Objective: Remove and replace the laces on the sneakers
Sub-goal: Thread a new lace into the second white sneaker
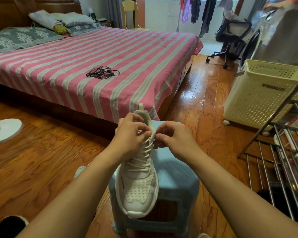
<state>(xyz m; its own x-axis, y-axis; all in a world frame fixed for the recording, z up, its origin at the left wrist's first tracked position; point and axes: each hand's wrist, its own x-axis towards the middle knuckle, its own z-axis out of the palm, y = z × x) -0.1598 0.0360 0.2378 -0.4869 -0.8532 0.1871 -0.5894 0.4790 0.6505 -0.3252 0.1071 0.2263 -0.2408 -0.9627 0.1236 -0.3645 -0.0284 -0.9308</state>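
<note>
A white sneaker (pixel 138 184) rests on a light blue plastic stool (pixel 177 179), toe toward me, heel toward the bed. Its white lace (pixel 141 160) is threaded through the eyelets. My left hand (pixel 130 134) grips the collar and top of the lacing on the left side. My right hand (pixel 175 136) pinches the lace at the top eyelets on the right side. A bundle of black laces (pixel 102 73) lies loose on the pink striped bed (pixel 76 66).
A cream laundry basket (pixel 259 93) stands on the wooden floor at right, beside a metal rack (pixel 282 152). A white fan base (pixel 4 129) sits at left. A black office chair (pixel 230 36) stands beyond the bed.
</note>
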